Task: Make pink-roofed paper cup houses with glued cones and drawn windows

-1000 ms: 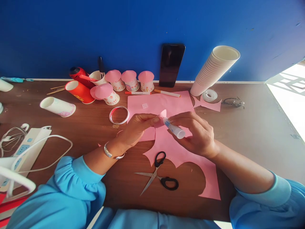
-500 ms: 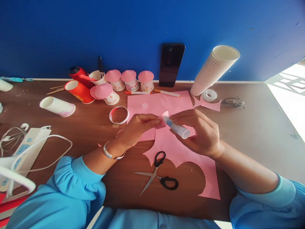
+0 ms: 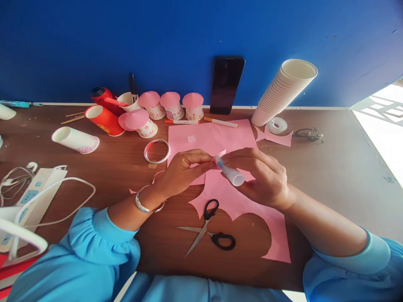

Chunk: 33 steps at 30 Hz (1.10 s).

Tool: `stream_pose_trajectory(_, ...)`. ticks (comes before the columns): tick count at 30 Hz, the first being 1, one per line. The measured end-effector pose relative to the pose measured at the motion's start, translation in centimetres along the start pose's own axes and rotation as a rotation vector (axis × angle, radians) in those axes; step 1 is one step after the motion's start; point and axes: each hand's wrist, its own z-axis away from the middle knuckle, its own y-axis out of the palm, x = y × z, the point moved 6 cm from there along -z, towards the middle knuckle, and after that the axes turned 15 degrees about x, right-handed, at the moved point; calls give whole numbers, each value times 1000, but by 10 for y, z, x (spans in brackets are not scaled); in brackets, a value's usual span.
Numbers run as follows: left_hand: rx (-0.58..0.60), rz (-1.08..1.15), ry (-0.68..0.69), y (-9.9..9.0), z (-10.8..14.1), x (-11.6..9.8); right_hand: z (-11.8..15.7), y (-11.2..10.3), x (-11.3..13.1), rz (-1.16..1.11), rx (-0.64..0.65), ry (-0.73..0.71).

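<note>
My left hand (image 3: 185, 172) pinches a small piece of pink paper (image 3: 223, 153) between thumb and fingers; most of the piece is hidden. In my right hand (image 3: 262, 176) is a white glue stick (image 3: 231, 172) with blue print, its far end touching or very near that paper. Both hands are over a large pink sheet (image 3: 242, 197) with curved cut-outs along its edge. Open-bladed scissors (image 3: 204, 228) with black handles lie on the brown table, just below the hands.
Several decorated paper cups with pink cone tops (image 3: 170, 105) stand at the back. A phone (image 3: 227, 86) leans on the blue wall, left of a tall cup stack (image 3: 283, 93). A tape roll (image 3: 157, 151), a red cup (image 3: 105, 121) and a power strip (image 3: 30, 201) are to the left.
The glue stick has tilted and its near end has swung left and slightly down. The paper piece has turned so less of it shows. Both hands keep their hold.
</note>
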Motion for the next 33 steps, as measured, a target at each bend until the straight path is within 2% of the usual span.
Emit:
stream_pose_trajectory(5,82,-9,26,6,0,-1,-2,-1,1,-23,6,11)
stream_pose_trajectory(8,111,59,15,9,0,1,-4,-6,-4,-98,-36,105)
stream_pose_trajectory(13,53,203,-51,4,0,8,6,-18,-45,-369,-340,405)
stream_pose_trajectory(15,56,266,-54,3,1,10,14,-10,-69,-551,-374,520)
stream_pose_trajectory(19,30,266,-58,1,1,12,29,11,-109,-750,-286,733)
stream_pose_trajectory(23,15,240,-80,1,0,13,40,16,-130,-609,-213,863)
stream_pose_trajectory(29,-13,356,-78,0,1,27,47,35,-140,-525,-53,880)
stream_pose_trajectory(33,-64,548,-135,-1,1,43,48,44,-137,-285,117,862)
